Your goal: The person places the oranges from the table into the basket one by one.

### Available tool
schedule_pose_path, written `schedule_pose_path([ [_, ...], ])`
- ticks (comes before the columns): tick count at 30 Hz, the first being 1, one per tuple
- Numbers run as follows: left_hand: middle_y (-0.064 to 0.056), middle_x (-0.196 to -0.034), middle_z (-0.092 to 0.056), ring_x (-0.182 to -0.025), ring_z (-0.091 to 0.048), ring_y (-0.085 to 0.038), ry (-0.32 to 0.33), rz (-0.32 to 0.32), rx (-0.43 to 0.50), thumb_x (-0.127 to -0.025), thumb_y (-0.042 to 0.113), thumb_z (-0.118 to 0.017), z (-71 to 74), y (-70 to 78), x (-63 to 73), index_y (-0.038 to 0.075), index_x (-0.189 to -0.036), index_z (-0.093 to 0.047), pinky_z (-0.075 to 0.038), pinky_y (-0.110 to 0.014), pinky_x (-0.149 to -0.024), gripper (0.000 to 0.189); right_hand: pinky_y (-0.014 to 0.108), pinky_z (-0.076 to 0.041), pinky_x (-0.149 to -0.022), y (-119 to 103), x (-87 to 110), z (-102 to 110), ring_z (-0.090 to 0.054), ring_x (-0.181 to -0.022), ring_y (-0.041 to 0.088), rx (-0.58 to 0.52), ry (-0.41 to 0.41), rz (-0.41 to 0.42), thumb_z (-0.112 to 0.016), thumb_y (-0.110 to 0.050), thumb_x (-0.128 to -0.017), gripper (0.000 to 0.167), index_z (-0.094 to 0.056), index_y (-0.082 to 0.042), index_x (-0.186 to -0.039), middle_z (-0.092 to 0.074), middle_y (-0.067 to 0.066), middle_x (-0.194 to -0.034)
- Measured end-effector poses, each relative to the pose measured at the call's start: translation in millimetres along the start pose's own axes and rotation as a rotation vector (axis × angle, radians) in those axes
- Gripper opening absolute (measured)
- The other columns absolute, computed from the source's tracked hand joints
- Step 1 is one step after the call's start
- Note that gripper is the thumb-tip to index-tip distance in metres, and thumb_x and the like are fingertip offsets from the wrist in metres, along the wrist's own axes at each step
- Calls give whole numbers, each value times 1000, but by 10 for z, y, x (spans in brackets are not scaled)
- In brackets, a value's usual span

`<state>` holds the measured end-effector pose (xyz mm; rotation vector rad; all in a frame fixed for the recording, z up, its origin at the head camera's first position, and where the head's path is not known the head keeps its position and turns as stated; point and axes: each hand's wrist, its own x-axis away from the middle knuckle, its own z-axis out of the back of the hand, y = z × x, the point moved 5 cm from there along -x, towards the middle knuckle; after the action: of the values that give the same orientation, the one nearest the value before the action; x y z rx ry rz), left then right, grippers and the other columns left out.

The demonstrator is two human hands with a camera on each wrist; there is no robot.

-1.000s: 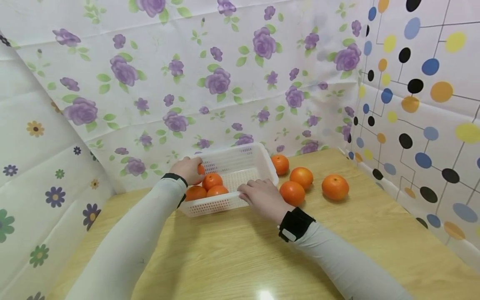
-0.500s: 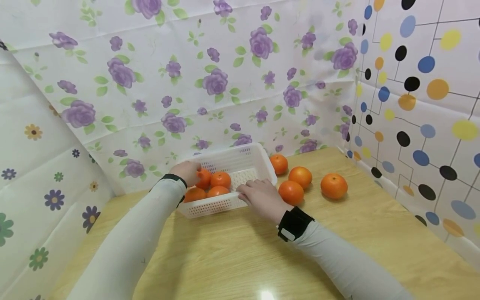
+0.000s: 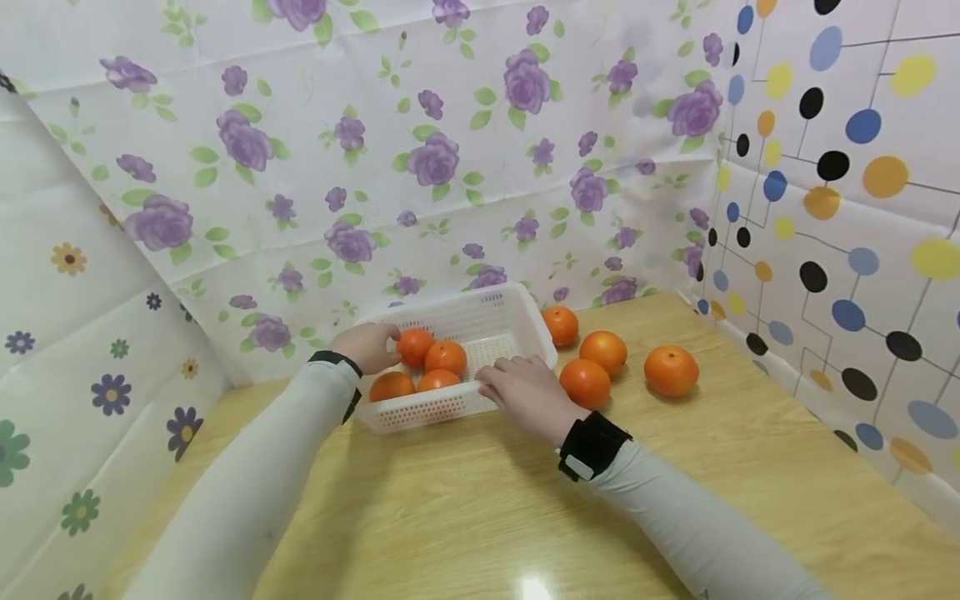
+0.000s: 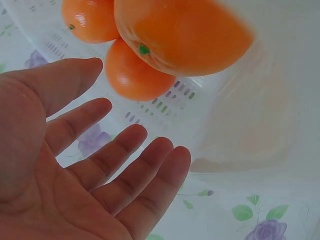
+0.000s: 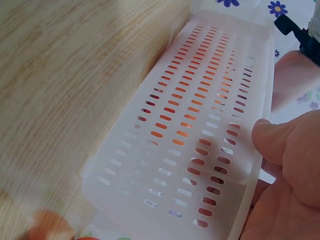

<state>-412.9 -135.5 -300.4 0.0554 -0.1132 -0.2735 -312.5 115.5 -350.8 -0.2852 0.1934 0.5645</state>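
A white perforated plastic basket stands on the table with several tangerines gathered in its left half. Over the basket's left end is my left hand, its fingers relaxed and spread. In the left wrist view its palm holds nothing, and the nearest tangerine sits apart from the fingertips. My right hand grips the basket's front rim near the right corner. The right wrist view shows the thumb on the outside of the wall and fingers going inside it.
To the right of the basket several loose tangerines lie on the wooden table, one farther right than the others. A flowered cloth wall rises right behind the basket, and a dotted one bounds the right side.
My left hand has let go of a tangerine at the basket's back left and drawn back leftward. Another tangerine inside has shifted right. My right hand stays at the rim.
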Motion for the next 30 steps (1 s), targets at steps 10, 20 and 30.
schedule_pose_path([
  [10,-27,-150,-64,-138,-60,-47,91,-57,67,-108,20,-67,114,83,357,-1,-149,-63,-47,-64,-116,46,41,-46,-97,-18,-20,13,-63,-104,23,18,25,27,-61,-33,-115,31,-72,-18,-140,-72,0,-115],
  [20,-28,-149,-62,-133,-61,-51,252,-86,94,-110,28,-68,76,208,740,4,-150,-65,-50,-68,-110,46,44,-47,-98,-18,-7,1,-66,-107,26,5,33,34,-60,-30,-116,31,-72,-15,-140,-73,3,-119],
  [30,-27,-149,-63,-132,-61,-50,402,-97,150,-110,29,-69,-117,174,1059,7,-152,-65,-48,-67,-111,47,46,-48,-101,-52,-12,16,-67,-115,29,10,26,37,-60,-30,-116,31,-72,-14,-140,-74,5,-124],
])
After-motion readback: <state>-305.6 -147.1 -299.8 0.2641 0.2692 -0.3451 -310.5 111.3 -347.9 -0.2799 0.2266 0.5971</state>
